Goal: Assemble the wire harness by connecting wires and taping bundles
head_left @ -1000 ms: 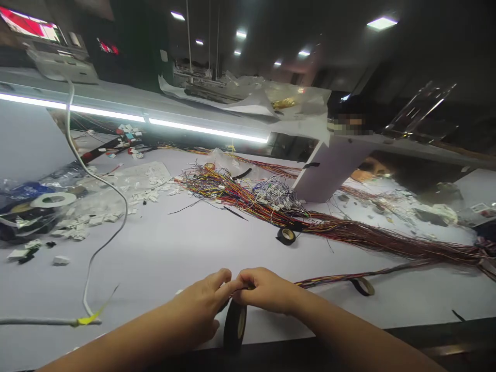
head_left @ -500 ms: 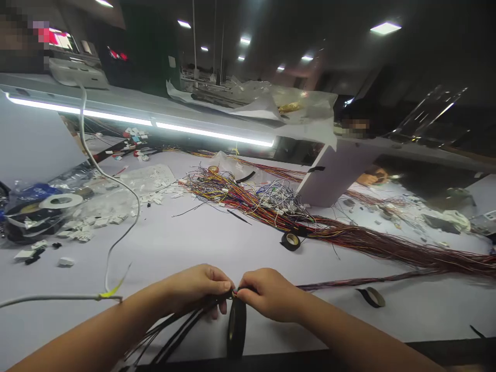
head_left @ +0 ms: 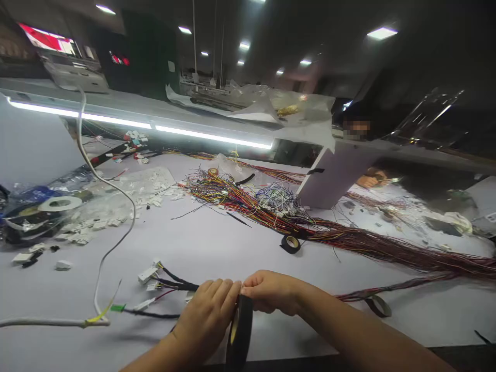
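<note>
My left hand (head_left: pixel 207 318) is closed, back up, around a wire harness (head_left: pixel 180 284) wrapped in black tape. Its branches stick out to the left and end in a white connector (head_left: pixel 147 275), a green connector (head_left: pixel 118 308) and other small white plugs. Against the left hand's fingertips, my right hand (head_left: pixel 271 292) is closed in a pinch on the harness; the exact grip point is hidden. A roll of black tape (head_left: pixel 243 330) hangs on edge between the hands. Beyond the right wrist, the thin bundle of dark red wires runs off to the right.
A thick wire bundle (head_left: pixel 360 245) crosses the table to the right. Nearby lie a black tape roll (head_left: pixel 290 244) and another roll (head_left: pixel 378 306). White connectors (head_left: pixel 81 235) are scattered at left beside a white cable (head_left: pixel 129 227). A co-worker's hand (head_left: pixel 367 181) shows behind the partition.
My left hand has turned over the harness, back up. The harness branches, formerly trailing down towards me, now point left with connectors showing. The tape roll and my right hand have shifted slightly right.
</note>
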`<state>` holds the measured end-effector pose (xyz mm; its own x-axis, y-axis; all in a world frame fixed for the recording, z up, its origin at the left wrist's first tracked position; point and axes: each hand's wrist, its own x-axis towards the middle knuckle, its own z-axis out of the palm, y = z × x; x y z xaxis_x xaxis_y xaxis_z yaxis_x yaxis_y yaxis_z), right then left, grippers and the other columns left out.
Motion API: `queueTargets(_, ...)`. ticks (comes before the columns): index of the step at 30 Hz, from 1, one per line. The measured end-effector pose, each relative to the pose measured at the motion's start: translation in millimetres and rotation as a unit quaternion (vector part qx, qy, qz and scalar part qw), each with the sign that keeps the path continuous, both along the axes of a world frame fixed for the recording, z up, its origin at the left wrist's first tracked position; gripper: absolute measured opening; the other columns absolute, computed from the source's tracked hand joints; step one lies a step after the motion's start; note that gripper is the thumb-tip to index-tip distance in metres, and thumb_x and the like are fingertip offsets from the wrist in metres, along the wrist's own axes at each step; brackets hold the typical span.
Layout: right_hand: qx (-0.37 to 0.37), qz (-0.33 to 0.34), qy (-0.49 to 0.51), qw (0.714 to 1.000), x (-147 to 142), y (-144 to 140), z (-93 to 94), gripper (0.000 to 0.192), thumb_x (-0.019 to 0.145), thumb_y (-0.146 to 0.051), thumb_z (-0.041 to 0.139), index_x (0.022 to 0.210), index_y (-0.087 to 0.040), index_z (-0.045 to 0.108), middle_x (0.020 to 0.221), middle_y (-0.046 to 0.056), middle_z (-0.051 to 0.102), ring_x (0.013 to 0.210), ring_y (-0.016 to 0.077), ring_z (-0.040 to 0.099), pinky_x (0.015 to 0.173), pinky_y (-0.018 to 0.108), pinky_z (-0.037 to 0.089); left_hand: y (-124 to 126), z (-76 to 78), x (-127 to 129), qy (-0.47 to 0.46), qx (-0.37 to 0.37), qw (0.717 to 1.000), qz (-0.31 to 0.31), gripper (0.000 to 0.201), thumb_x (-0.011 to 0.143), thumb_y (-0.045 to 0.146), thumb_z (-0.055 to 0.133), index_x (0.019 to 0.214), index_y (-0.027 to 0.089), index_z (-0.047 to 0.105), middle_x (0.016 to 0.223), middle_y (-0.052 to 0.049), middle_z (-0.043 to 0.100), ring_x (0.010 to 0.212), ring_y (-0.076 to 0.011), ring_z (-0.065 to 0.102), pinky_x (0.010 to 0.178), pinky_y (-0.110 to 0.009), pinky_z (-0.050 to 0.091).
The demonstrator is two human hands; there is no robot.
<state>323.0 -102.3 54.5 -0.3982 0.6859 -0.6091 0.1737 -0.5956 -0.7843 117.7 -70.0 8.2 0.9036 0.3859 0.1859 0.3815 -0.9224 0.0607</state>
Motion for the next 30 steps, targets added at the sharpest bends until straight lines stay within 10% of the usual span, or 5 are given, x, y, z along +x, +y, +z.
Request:
queueTargets(3, 0.116, 0.068, -0.140, 0.981, -3.0, -4.2, 7.6, 0.030, 0.084, -0.044, 0.055, 0.069, -0.018, 0.052, 0.057, -0.006, 0.045, 0.049, 0.0073, 0.034, 0.048, 0.021, 0.024, 10.9, 17.8, 3.0, 0.114, -0.068, 0.991, -0.009, 0.029, 0.085, 0.006, 0.041, 0.104, 0.017, 0.060, 0.089, -0.009, 0.068, 0.075, -0.0259, 0.064, 0.065, -0.038, 0.051)
queueTargets(9, 0.380, 0.198, -0.357, 0.830, -8.2, -15.2, 17.2, 0.026, 0.091, -0.037, 0.049, 0.091, -0.020, 0.068, 0.082, 0.003, 0.070, 0.072, 0.0165, 0.059, 0.061, 0.025, 0.033, 38.2, 61.7, 0.6, 0.189, -0.302, 0.932, -0.066, 0.026, 0.092, 0.033, 0.041, 0.094, 0.020, 0.063, 0.078, -0.006, 0.068, 0.064, -0.0220, 0.061, 0.054, -0.029, 0.040)
queueTargets(15, 0.345, 0.226, -0.336, 0.847, -10.9, -17.2, 19.3, 0.030, 0.092, -0.037, 0.047, 0.104, -0.022, 0.070, 0.091, 0.006, 0.074, 0.079, 0.0182, 0.065, 0.065, 0.025, 0.039, 45.0, 72.7, -4.5, 0.153, -0.466, 0.868, -0.075, 0.029, 0.089, 0.040, 0.044, 0.095, 0.021, 0.065, 0.074, -0.001, 0.066, 0.062, -0.0165, 0.055, 0.053, -0.025, 0.035)
queueTargets(23, 0.127, 0.199, -0.133, 0.963, 24.3, 5.1, 4.0, 0.034, 0.091, -0.031, 0.050, 0.122, -0.020, 0.061, 0.082, 0.000, 0.067, 0.064, 0.0099, 0.061, 0.065, 0.021, 0.047, 8.8, 33.7, -10.5, 0.099, -0.250, 0.962, -0.059, 0.018, 0.089, 0.023, 0.046, 0.083, 0.021, 0.063, 0.074, -0.004, 0.069, 0.065, -0.0200, 0.064, 0.056, -0.028, 0.037)
queueTargets(30, 0.146, 0.337, -0.056, 0.929, -3.2, 26.3, -27.1, 0.050, 0.069, -0.013, 0.075, 0.116, -0.025, 0.064, 0.082, -0.006, 0.061, 0.070, 0.0099, 0.059, 0.067, 0.019, 0.045, -3.0, 37.6, -22.3, 0.013, 0.005, 0.992, -0.128, 0.021, 0.083, 0.009, 0.049, 0.098, 0.020, 0.058, 0.072, -0.003, 0.067, 0.055, -0.0205, 0.061, 0.050, -0.030, 0.037)
